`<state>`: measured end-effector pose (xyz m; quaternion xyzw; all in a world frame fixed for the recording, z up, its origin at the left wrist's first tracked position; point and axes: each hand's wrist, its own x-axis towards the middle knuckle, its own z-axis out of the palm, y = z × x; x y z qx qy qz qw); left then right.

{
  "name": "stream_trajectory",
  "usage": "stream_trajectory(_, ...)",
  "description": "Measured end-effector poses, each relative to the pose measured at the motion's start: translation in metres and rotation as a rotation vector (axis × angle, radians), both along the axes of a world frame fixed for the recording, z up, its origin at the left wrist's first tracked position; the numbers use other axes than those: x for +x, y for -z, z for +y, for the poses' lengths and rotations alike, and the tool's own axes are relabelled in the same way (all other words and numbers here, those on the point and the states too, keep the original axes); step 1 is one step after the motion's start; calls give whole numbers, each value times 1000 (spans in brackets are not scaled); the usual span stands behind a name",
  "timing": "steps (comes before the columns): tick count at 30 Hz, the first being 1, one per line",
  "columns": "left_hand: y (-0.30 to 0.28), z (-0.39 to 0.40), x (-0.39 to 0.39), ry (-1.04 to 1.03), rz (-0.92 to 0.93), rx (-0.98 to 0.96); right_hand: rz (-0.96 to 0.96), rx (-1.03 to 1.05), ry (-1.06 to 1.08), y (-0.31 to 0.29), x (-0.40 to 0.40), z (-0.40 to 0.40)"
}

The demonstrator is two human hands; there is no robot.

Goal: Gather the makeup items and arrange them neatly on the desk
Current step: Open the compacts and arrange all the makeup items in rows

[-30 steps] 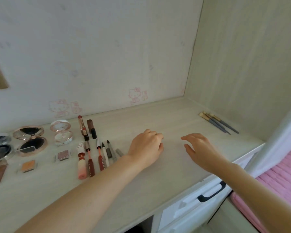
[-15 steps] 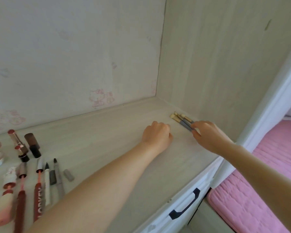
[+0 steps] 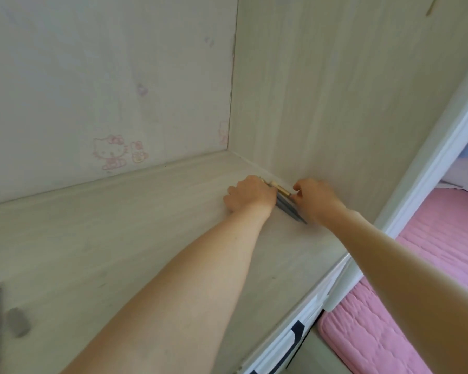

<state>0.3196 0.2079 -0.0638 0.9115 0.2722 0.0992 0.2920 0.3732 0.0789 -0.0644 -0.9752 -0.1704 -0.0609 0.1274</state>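
**Brushes could scatter here**

Right hand (image 3: 315, 201) fingertips pinching the gold ferrule end of the makeup brushes (image 3: 287, 202), centre-right of frame by the side panel. Left hand (image 3: 250, 197) curled against them; actual grip hard to tell. Thin handles, loose bundle: easy to drop one, or roll it off the desk (image 3: 119, 225) edge.

A home bedroom: a pale wooden desk (image 3: 97, 238) stands beside a pink-quilted bed (image 3: 427, 255), under cartoon-cat wall stickers (image 3: 111, 152).

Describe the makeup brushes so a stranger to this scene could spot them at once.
Follow the pale wood desk to its far right corner, where it meets the side panel. The makeup brushes lie there in a small bunch between the left hand and right hand. Gold ferrules and dark grey tapered handles mark them out.
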Motion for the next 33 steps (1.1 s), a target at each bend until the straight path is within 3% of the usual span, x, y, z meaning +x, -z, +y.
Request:
stream_trajectory(9,3,2,5,0,95,159,5,-71,-17,1,-2,4)
stream_trajectory(26,1,2,17,24,60,108,144,347,84,-2,9,17)
stream_trajectory(33,3,1,19,-2,104,192,139,201,120,0,11,18)
